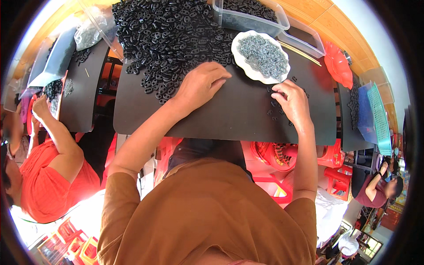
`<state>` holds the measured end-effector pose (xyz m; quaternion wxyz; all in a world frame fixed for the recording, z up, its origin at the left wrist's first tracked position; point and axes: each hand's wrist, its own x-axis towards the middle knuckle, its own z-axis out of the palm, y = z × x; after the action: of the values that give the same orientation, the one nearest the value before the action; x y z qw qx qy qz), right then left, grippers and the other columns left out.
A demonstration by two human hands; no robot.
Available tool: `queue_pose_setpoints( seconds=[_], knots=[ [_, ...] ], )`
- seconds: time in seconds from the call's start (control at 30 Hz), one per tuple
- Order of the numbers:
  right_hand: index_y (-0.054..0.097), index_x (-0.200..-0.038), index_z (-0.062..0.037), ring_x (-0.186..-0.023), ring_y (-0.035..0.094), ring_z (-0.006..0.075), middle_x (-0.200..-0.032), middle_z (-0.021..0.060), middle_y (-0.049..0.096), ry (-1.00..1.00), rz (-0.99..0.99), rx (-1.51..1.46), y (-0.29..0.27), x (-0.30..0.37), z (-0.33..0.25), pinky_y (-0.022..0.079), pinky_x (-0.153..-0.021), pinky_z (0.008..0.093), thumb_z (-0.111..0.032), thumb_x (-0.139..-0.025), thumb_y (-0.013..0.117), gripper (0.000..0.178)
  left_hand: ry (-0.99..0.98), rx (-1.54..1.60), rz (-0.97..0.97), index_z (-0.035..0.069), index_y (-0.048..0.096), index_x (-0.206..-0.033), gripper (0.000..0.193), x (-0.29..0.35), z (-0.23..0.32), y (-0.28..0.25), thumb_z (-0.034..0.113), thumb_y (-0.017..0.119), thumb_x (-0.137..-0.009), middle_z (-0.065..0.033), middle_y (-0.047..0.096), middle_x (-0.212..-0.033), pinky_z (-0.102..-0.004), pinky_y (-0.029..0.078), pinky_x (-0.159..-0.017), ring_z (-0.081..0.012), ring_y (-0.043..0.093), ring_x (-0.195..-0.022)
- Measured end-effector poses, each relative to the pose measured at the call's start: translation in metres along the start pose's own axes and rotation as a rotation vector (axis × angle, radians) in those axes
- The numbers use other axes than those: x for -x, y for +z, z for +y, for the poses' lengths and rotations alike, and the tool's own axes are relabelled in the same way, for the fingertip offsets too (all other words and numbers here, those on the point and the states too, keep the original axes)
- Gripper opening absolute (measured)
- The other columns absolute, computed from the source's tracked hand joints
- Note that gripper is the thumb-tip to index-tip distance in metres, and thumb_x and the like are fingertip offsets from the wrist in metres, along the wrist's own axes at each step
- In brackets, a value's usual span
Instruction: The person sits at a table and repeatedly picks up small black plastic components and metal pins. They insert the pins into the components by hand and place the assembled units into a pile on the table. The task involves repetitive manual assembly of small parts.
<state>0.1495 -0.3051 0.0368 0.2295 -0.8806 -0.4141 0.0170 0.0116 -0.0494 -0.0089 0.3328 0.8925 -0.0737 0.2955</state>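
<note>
My left hand (201, 87) rests on the dark table beside a big heap of black oval pieces with two holes (168, 39). Its fingers are curled together with the thumb against them; whatever they hold, if anything, is hidden. Just below a white scalloped bowl (237, 56) is my right hand (292, 102), its thumb and fingers brought together in a pinch. I cannot make out anything between those fingertips. Small clear or grey bits (263, 55) fill the bowl. Several small black pieces (274, 110) lie scattered on the table around my right hand.
Behind the bowl stand a clear plastic box of black pieces (247, 20) and a pair of wooden chopsticks (300, 52). A red scalloped dish (338, 66) and a turquoise basket (379, 115) are at the right. A person in red (57, 176) works at the left table (79, 101).
</note>
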Motion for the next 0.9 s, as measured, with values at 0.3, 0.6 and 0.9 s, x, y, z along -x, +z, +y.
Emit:
queue_pose_setpoints(
  seconds=[0.3, 0.6, 0.9],
  knots=[
    [0.060, -0.083, -0.0030, -0.077, 0.060, 0.0307, -0.083, 0.0101, 0.058, -0.017, 0.006, 0.053, 0.002, 0.002, 0.008, 0.047, -0.068, 0.0408, -0.006, -0.078, 0.068, 0.010, 0.104, -0.125, -0.243, 0.007, 0.068, -0.085, 0.009, -0.085, 0.005, 0.045, 0.010, 0.070, -0.076, -0.0079, 0.065, -0.087, -0.0379, 0.051, -0.077, -0.0284, 0.063, -0.089],
    [0.059, -0.086, 0.0011, -0.069, 0.063, 0.0199, -0.080, 0.0097, 0.061, -0.012, 0.258, -0.282, 0.006, 0.009, 0.021, 0.049, -0.065, 0.0310, 0.002, -0.083, 0.063, 0.005, 0.134, -0.118, -0.247, 0.006, 0.069, -0.088, 0.012, -0.104, 0.000, 0.093, 0.009, 0.069, -0.077, -0.0102, 0.066, -0.090, -0.0398, 0.051, -0.078, -0.0300, 0.064, -0.089],
    [0.062, -0.090, 0.0016, -0.072, 0.065, 0.0108, -0.084, 0.0068, 0.066, 0.025, 0.356, -0.541, 0.020, -0.001, 0.021, 0.050, -0.067, 0.0245, 0.006, -0.083, 0.063, 0.008, -0.020, -0.053, -0.284, 0.007, 0.070, -0.086, 0.009, -0.108, -0.016, 0.082, 0.009, 0.066, -0.079, -0.0104, 0.069, -0.090, -0.0388, 0.052, -0.077, -0.0283, 0.066, -0.086]
  ],
)
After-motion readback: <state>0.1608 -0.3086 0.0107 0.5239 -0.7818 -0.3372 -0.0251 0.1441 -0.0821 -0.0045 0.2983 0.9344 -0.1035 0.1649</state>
